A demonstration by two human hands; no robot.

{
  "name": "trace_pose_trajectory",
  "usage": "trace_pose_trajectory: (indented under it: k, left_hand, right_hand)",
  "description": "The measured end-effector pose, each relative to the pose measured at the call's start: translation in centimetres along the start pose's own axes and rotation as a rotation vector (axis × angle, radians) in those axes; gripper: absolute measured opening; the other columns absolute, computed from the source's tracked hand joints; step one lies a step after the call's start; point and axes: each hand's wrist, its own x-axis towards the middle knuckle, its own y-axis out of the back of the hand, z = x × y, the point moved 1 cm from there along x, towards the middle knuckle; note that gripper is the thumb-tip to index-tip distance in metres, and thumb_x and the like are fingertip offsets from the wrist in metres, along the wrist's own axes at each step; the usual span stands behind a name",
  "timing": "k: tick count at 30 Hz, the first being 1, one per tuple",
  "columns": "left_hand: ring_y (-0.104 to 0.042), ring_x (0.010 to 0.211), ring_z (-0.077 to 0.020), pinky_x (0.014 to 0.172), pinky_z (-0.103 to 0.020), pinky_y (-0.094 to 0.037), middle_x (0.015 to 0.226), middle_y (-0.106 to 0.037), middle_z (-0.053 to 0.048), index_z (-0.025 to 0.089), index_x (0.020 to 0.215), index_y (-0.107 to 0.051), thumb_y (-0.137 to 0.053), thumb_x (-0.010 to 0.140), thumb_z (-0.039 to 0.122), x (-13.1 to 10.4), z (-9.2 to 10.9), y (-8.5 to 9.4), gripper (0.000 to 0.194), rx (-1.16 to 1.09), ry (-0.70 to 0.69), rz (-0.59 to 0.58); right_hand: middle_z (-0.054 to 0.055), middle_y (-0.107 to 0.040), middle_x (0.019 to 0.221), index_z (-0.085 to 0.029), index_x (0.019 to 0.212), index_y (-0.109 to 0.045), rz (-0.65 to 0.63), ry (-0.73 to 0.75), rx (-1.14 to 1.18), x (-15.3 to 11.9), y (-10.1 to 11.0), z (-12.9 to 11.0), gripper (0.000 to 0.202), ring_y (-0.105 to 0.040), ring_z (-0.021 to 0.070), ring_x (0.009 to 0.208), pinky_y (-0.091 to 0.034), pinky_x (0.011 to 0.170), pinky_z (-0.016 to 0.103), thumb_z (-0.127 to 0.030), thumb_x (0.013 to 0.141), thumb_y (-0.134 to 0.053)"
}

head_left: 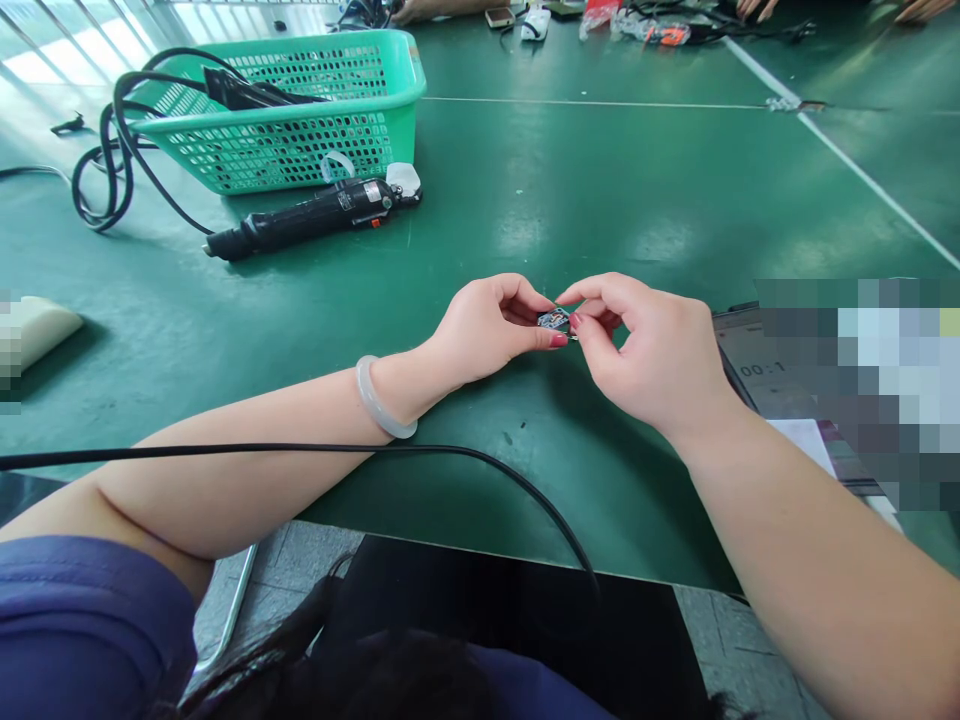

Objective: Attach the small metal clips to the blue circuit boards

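Between my fingertips, above the green table [480, 225], is a small dark circuit board [553, 319] with pale and copper-coloured marks. My left hand [491, 325] pinches its left side between thumb and fingers, a pale bangle [381, 397] round that wrist. From the right, my right hand [652, 350] closes thumb and forefinger on the board's right edge. Fingers cover part of the board, so its full shape is hidden.
A green plastic basket [292, 150] with a black corded item stands at the back left. Before it lies a black electric screwdriver [315, 215] with its cable. A black cable [300, 449] crosses my left forearm. Co-workers' hands [756, 8] show at the far edge.
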Motion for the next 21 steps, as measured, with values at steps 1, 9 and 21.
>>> trace_pose_trajectory:
  k: [1, 9, 21]
  left_hand:
    - [-0.069, 0.076, -0.0137, 0.083, -0.036, -0.053, 0.078, -0.072, -0.002, 0.014, 0.078, -0.059, -0.084, 0.061, 0.012, 0.0, 0.0, -0.1, 0.030, -0.047, 0.024, -0.006]
    - [-0.067, 0.075, -0.0100, 0.091, -0.036, -0.051, 0.078, -0.071, -0.002, 0.010, 0.081, -0.061, -0.085, 0.061, 0.008, 0.2, -0.1, 0.0, 0.031, -0.257, 0.136, 0.036]
    - [-0.066, 0.076, -0.0089, 0.092, -0.034, -0.050, 0.079, -0.072, -0.002, 0.010, 0.084, -0.064, -0.082, 0.063, 0.006, 0.4, -0.3, 0.1, 0.028, -0.262, 0.143, 0.063]
  right_hand:
    - [0.002, -0.071, 0.079, -0.025, 0.099, -0.068, -0.010, -0.020, 0.028, 0.0, 0.1, 0.0, 0.024, -0.067, 0.0192, 0.073, -0.051, 0.070, 0.033, -0.016, 0.085, -0.051]
    - [0.001, -0.068, 0.073, -0.022, 0.097, -0.069, -0.061, -0.213, 0.124, 0.7, 0.3, 2.3, 0.019, -0.062, 0.0169, 0.064, -0.048, 0.065, 0.032, -0.020, 0.085, -0.054]
    - [0.004, -0.065, 0.077, -0.023, 0.072, -0.070, -0.180, -0.117, -0.159, 1.0, -1.5, 4.0, 0.016, -0.059, 0.0187, 0.072, -0.041, 0.062, 0.033, -0.018, 0.083, -0.059]
